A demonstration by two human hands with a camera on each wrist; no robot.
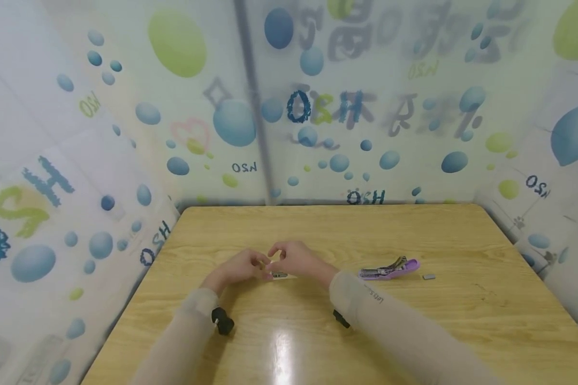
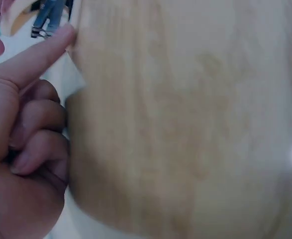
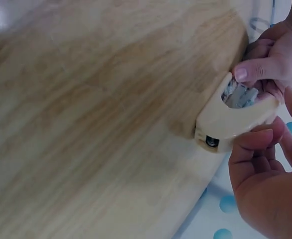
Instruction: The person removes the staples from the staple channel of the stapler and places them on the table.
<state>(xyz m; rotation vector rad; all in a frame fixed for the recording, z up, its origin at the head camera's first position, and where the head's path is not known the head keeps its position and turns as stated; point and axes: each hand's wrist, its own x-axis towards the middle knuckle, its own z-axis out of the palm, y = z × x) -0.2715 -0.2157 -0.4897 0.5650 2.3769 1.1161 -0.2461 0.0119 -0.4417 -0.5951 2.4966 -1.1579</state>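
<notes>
A cream-coloured stapler (image 3: 225, 122) with metal parts in its open middle lies low over the table between both hands. In the head view only a small part of the stapler (image 1: 280, 275) shows under the fingers. The left hand (image 1: 243, 264) holds its far end; the thumb sits by the metal parts in the right wrist view. From the left wrist, the left hand's index finger (image 2: 41, 57) reaches along the stapler while the other fingers are curled. The right hand (image 1: 301, 259) pinches the stapler's near side, its fingertips at the edge.
A purple stapler (image 1: 390, 269), spread open, lies right of the hands on the wooden table (image 1: 366, 230). Beside it is a small grey block (image 1: 429, 277). A printed curtain (image 1: 318, 176) hangs behind and at both sides of the table.
</notes>
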